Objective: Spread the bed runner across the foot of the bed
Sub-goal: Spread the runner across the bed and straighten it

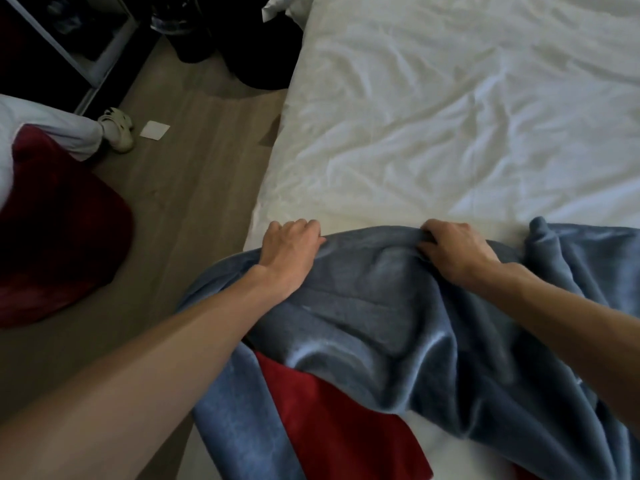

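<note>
Bed runner: blue-grey plush cloth, bunched and deeply creased on the near-left part of the bed; draped over the bed's left side toward the floor; cut off by the frame on the right.
Left hand: fingers curled down over the runner's far edge, grasping it close to the bed's left side.
Right hand: fingers curled round a raised fold of the same far edge, grasping it.
Red cloth: under the runner's near part, partly covered.
Step in hand (judged): drawing the far edge taut and straight across the bed.
Method: keep both grips on that 1 edge; pull apart to flatten the sag between; lay the edge parallel to the foot; then smooth the deep near-right folds with flat palms.
Risk: dragging the white sheet into fresh wrinkles, or shifting the red cloth beneath.
Writing: none legible anywhere.
White square: on the floor, blank as seen.
Shoe: just beside the square, no readable brand.
</note>
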A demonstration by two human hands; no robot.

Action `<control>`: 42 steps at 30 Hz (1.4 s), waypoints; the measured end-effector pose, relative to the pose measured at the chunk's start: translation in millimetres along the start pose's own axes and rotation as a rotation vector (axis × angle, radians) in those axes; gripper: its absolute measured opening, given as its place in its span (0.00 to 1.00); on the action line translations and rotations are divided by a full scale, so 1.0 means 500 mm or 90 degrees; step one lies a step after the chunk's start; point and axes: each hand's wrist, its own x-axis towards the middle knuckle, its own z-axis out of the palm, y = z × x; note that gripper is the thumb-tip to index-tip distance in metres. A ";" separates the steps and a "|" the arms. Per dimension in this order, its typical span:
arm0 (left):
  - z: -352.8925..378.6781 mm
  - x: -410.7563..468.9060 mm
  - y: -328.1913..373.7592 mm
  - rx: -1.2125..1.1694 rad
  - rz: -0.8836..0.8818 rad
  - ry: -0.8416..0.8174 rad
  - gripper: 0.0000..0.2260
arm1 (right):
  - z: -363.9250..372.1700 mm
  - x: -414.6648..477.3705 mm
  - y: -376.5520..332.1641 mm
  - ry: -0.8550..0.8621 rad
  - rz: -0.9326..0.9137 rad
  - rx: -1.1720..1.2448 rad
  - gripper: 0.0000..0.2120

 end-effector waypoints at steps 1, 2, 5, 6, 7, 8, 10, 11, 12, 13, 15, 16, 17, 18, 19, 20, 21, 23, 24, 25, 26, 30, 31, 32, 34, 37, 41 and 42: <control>0.005 0.001 -0.007 -0.019 0.009 0.006 0.10 | 0.004 0.006 -0.009 0.009 0.002 0.006 0.06; 0.007 0.005 -0.016 -0.035 0.016 0.014 0.09 | 0.009 0.012 -0.019 0.026 0.001 0.014 0.05; 0.006 0.022 -0.059 -0.036 0.020 0.039 0.09 | 0.020 0.027 -0.051 0.074 -0.025 0.029 0.04; 0.003 0.029 -0.079 -0.026 0.016 0.043 0.09 | 0.021 0.034 -0.066 0.080 -0.041 0.036 0.04; -0.001 0.036 -0.100 -0.016 0.011 0.045 0.09 | 0.020 0.043 -0.084 0.085 -0.055 0.046 0.05; -0.005 0.043 -0.121 -0.008 0.003 0.046 0.09 | 0.020 0.054 -0.103 0.091 -0.067 0.058 0.05; -0.014 0.058 -0.162 -0.001 -0.014 0.042 0.09 | 0.020 0.077 -0.144 0.110 -0.083 0.088 0.06; -0.018 0.065 -0.182 -0.002 -0.023 0.040 0.09 | 0.021 0.088 -0.164 0.118 -0.089 0.100 0.06; -0.023 0.072 -0.202 -0.003 -0.033 0.041 0.09 | 0.023 0.099 -0.184 0.121 -0.096 0.109 0.06; -0.027 0.078 -0.221 0.000 -0.045 0.045 0.09 | 0.026 0.109 -0.203 0.121 -0.103 0.120 0.07; -0.029 0.087 -0.250 0.018 -0.073 0.054 0.09 | 0.039 0.127 -0.232 0.109 -0.109 0.138 0.07; -0.027 0.089 -0.259 0.031 -0.085 0.049 0.09 | 0.047 0.133 -0.240 0.097 -0.109 0.140 0.07; -0.023 0.089 -0.263 0.042 -0.093 0.037 0.10 | 0.057 0.137 -0.244 0.083 -0.107 0.138 0.06; -0.018 0.087 -0.262 0.046 -0.097 0.026 0.10 | 0.067 0.140 -0.244 0.071 -0.107 0.133 0.07; -0.013 0.085 -0.259 0.044 -0.097 0.020 0.10 | 0.076 0.139 -0.241 0.064 -0.110 0.127 0.07; -0.009 0.083 -0.254 0.038 -0.090 0.021 0.11 | 0.083 0.135 -0.237 0.061 -0.118 0.120 0.09; -0.005 0.080 -0.249 0.034 -0.078 0.029 0.10 | 0.087 0.130 -0.232 0.061 -0.130 0.115 0.11; 0.004 0.072 -0.236 0.027 -0.056 0.050 0.10 | 0.091 0.116 -0.228 0.068 -0.158 0.108 0.17; 0.007 0.069 -0.229 0.026 -0.048 0.063 0.11 | 0.090 0.108 -0.227 0.074 -0.169 0.105 0.19; 0.009 0.066 -0.223 0.030 -0.040 0.075 0.11 | 0.088 0.101 -0.226 0.080 -0.177 0.102 0.20; 0.010 0.062 -0.216 0.035 -0.029 0.086 0.12 | 0.085 0.094 -0.224 0.084 -0.181 0.098 0.21; -0.002 0.043 -0.189 0.029 0.004 0.106 0.12 | 0.069 0.060 -0.218 0.093 -0.182 0.069 0.21; -0.007 0.037 -0.182 0.026 0.012 0.107 0.12 | 0.067 0.048 -0.215 0.092 -0.176 0.060 0.22; -0.011 0.030 -0.174 0.022 0.021 0.107 0.12 | 0.065 0.036 -0.211 0.089 -0.168 0.052 0.22; -0.020 0.016 -0.158 0.011 0.033 0.108 0.12 | 0.064 0.006 -0.204 0.088 -0.152 0.043 0.23; -0.031 -0.010 -0.132 -0.005 0.060 0.127 0.12 | 0.063 -0.044 -0.195 0.107 -0.145 0.009 0.23; -0.045 -0.056 -0.081 -0.014 0.090 0.133 0.13 | 0.066 -0.124 -0.172 0.133 -0.142 -0.062 0.15; -0.050 -0.072 -0.067 -0.016 0.100 0.134 0.13 | 0.065 -0.145 -0.168 0.145 -0.145 -0.075 0.14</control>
